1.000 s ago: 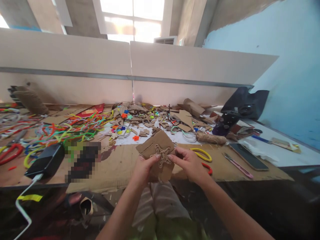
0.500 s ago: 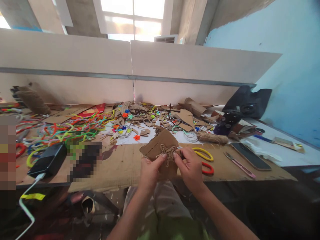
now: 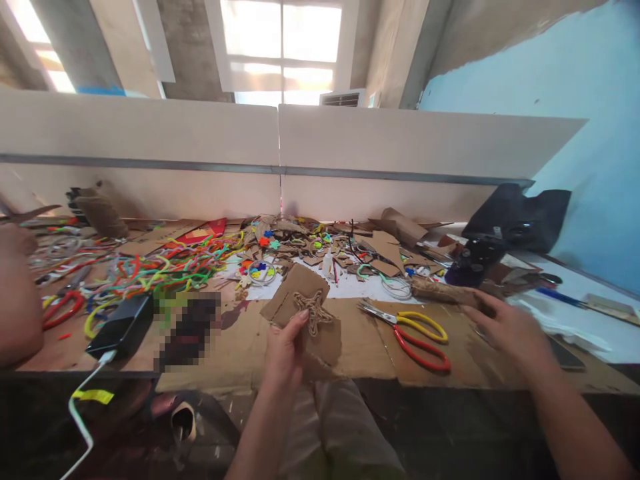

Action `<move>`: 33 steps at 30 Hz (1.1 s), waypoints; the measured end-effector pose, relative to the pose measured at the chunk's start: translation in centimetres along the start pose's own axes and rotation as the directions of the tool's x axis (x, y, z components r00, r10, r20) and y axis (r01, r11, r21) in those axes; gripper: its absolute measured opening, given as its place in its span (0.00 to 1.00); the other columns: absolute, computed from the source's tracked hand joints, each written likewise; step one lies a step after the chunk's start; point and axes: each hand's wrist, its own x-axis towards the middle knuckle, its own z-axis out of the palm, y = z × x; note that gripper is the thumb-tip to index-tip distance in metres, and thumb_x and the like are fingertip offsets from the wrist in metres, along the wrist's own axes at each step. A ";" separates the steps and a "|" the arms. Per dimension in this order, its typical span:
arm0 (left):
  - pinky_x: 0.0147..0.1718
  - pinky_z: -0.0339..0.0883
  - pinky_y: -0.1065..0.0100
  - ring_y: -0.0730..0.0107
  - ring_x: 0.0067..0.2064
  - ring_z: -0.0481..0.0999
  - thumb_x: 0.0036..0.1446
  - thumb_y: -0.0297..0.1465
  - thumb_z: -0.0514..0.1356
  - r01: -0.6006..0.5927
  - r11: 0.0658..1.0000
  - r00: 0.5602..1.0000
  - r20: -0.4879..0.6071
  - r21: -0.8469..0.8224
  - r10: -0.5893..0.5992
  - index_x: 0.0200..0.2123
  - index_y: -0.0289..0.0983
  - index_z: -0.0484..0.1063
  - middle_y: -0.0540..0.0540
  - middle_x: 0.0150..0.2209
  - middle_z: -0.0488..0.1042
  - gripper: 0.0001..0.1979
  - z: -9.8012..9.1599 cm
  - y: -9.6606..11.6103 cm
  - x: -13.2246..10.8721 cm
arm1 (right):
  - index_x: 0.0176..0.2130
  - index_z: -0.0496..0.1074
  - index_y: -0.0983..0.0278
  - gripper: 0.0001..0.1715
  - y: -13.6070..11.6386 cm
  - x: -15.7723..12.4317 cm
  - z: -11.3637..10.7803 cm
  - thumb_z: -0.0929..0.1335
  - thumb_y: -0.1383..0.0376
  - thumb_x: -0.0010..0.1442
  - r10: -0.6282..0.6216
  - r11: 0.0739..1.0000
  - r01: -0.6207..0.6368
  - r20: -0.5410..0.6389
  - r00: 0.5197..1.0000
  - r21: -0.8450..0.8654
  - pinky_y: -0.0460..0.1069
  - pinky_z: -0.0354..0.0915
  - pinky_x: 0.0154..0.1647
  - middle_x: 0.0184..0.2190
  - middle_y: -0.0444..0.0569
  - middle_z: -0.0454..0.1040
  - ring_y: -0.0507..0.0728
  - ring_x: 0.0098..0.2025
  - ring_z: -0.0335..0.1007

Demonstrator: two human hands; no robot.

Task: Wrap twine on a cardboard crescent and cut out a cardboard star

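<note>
My left hand [image 3: 287,350] pinches a piece of brown cardboard [image 3: 295,293], thumb on top. A star made of twine [image 3: 314,310] lies on the cardboard, its outline built of several cord lines. Off to the right, my right hand [image 3: 515,337] reaches over the table with thumb and forefinger apart. Its fingertips are at the right end of a roll of twine [image 3: 435,291]; whether they touch it I cannot tell. Between my hands lie scissors [image 3: 400,323] with one yellow and one red handle, blades pointing left. A phone [image 3: 567,353] is partly hidden by my right hand.
Colourful pipe cleaners [image 3: 165,260] are heaped at the left, behind a black power bank [image 3: 123,323] with a white cable. Cardboard scraps [image 3: 385,243] pile up at the back. Another person's arm [image 3: 17,300] rests at the far left. A cardboard sheet [image 3: 225,360] covers the table's front.
My right hand has let go of the cardboard and moved right to the twine roll. My left hand keeps the cardboard, now slightly further left. The scissors show fully as the view shifts.
</note>
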 end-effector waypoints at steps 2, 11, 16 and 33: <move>0.39 0.81 0.64 0.56 0.40 0.86 0.38 0.25 0.74 0.030 0.999 0.999 -0.026 -0.012 -0.030 0.39 0.37 0.81 0.47 0.32 0.85 0.20 0.2 -0.4 -0.3 | 0.57 0.75 0.69 0.35 1.9 0.1 -0.4 0.66 0.51 0.58 -0.070 0.976 0.071 0.011 0.997 -0.208 0.69 0.67 0.44 0.47 0.74 0.79 0.84 0.49 0.75; 0.48 0.79 0.58 0.48 0.51 0.83 0.35 0.28 0.75 0.131 0.991 0.991 0.008 0.039 -0.132 0.37 0.36 0.78 0.44 0.31 0.84 0.21 0.5 -1.3 -1.7 | 0.62 0.73 0.62 0.33 -4.3 -5.5 4.4 0.64 0.57 0.61 -0.359 0.930 0.355 0.450 0.818 0.096 0.62 0.66 0.59 0.59 0.60 0.75 0.69 0.59 0.73; 0.46 0.80 0.59 0.50 0.49 0.84 0.36 0.29 0.75 0.155 0.985 0.987 0.030 0.076 -0.158 0.41 0.37 0.78 0.45 0.33 0.85 0.24 0.2 -1.4 -1.9 | 0.59 0.75 0.62 0.36 -5.3 -4.7 4.6 0.67 0.67 0.51 -0.343 0.929 0.368 0.454 0.823 0.035 0.58 0.67 0.53 0.55 0.59 0.77 0.68 0.54 0.74; 0.34 0.80 0.58 0.49 0.35 0.86 0.38 0.31 0.76 0.202 0.924 0.914 0.278 0.324 -0.297 0.48 0.32 0.81 0.37 0.38 0.86 0.30 0.7 0.8 -1.4 | 0.49 0.76 0.57 0.31 -9.8 -6.2 2.5 0.78 0.53 0.47 -0.060 0.317 -0.431 0.471 0.880 0.845 0.47 0.57 0.19 0.36 0.48 0.79 0.50 0.21 0.59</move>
